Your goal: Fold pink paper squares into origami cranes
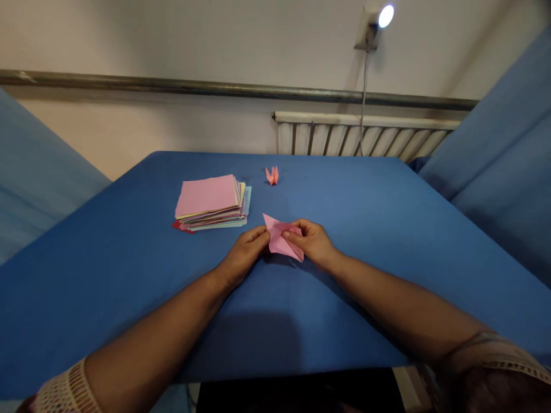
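A pink sheet of origami paper (278, 244), partly folded with a pointed corner up at its left, is held between both hands just above the table. My left hand (247, 249) pinches its left edge, fingers closed. On the other side my right hand (314, 241) grips the paper, with the thumb on its front face and the fingers behind. The undersides of the fingers and the back of the paper are hidden.
A stack of coloured paper (209, 198) lies left of the hands, pink on top. Behind the hands stands a small folded pink paper figure (272, 175). The blue-covered table (365, 195) reaches toward a wall with a radiator (344, 135). Blue curtains (508, 132) hang at both sides.
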Demonstrator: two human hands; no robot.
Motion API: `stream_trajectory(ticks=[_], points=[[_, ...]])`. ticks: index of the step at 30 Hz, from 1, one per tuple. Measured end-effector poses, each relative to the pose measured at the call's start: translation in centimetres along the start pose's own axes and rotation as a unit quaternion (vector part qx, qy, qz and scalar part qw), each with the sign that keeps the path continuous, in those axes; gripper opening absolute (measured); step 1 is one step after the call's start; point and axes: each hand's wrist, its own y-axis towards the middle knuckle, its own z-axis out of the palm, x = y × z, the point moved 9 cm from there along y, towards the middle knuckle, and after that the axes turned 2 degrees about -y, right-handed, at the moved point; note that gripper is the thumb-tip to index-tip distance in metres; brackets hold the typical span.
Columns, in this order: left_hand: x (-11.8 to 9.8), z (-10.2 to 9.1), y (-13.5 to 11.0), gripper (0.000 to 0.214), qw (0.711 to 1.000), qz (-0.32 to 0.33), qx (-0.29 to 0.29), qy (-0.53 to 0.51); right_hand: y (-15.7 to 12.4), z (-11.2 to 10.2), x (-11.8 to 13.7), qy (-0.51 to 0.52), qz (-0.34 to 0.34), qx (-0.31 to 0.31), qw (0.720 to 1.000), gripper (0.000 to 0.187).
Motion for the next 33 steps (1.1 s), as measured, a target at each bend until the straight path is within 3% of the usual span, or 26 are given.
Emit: stream_trajectory(ticks=[4, 7, 10, 14, 17, 19, 24, 27, 30, 33], points=[[-1.6, -0.3, -0.1, 0.068, 0.997, 0.076, -0.01, 0.004, 0.2, -0.3, -0.7, 0.028, 0.019, -0.01, 0.999, 0.028], [-2.9, 0.1, -0.5, 0.092, 0.991, 0.126, 0.005, 0.055, 0.3, 0.0, -1.2, 0.016, 0.039, 0.016, 0.999, 0.025], [-3.7, 0.5, -0.8, 0.076, 0.973, 0.168, 0.004, 0.159, 0.4, -0.1, -1.1, -0.037, 0.025, 0.028, 0.999, 0.02], [-3.7, -0.1, -0.7, 0.042, 0.947, 0.191, -0.057, 0.253, 0.1, 0.2, -0.5, -0.039, -0.014, 0.016, 0.999, 0.021], [-3.4, -0.5, -0.5, 0.039, 0.944, 0.18, -0.085, 0.264, -0.3, 0.7, -0.9, -0.011, -0.007, 0.019, 1.0, 0.03], [-3.8, -0.4, -0.7, 0.036, 0.935, 0.193, -0.085, 0.286, -0.5, 1.0, -1.2, -0.024, 0.002, 0.029, 0.999, 0.025], [-6.2, 1.0, -2.0, 0.032, 0.867, 0.308, -0.058, 0.388, -0.6, 0.3, 0.1, -0.175, -0.054, 0.01, 0.983, 0.02], [-5.3, 1.5, -1.6, 0.013, 0.852, 0.282, -0.026, 0.441, -0.7, 0.5, 0.7, -0.247, -0.073, 0.027, 0.966, 0.019], [-3.6, 1.1, -0.5, 0.012, 0.878, 0.21, -0.018, 0.431, -0.5, 0.5, 0.1, -0.252, -0.046, 0.04, 0.966, 0.02], [-1.9, 0.1, 0.6, 0.027, 0.912, 0.132, -0.038, 0.386, 0.1, 0.2, -1.0, -0.213, 0.005, 0.04, 0.976, 0.023]])
